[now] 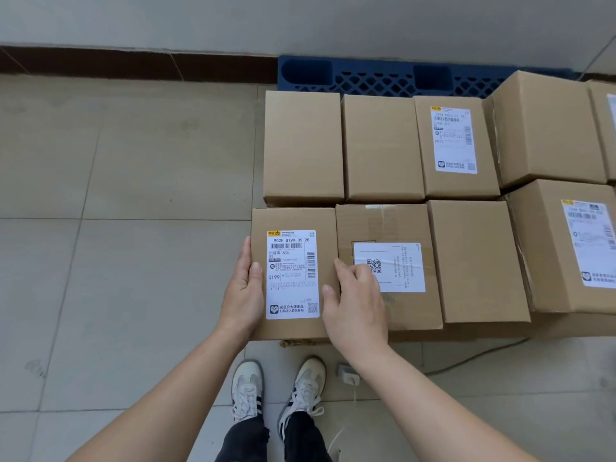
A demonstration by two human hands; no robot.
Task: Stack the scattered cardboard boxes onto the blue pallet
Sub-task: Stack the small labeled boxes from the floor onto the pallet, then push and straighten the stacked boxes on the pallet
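Observation:
A cardboard box with a white shipping label (pixel 293 221) sits at the near left corner of the stack on the blue pallet (pixel 376 78). My left hand (pixel 243 291) presses flat against its left side, thumb on top. My right hand (pixel 353 301) grips its right edge, fingers lying over the neighbouring box with a QR label (pixel 386 225). Several more brown boxes fill two rows on the pallet, such as a plain box (pixel 303 145) in the far row and a plain box (pixel 476 258) in the near row.
Taller boxes (pixel 546 128) rise at the right. A white wall and dark skirting board (pixel 133 63) run behind the pallet. Beige floor tiles (pixel 116 181) spread to the left. My shoes (pixel 276 391), a small grey adapter (pixel 346 373) and a cable lie near the pallet's front.

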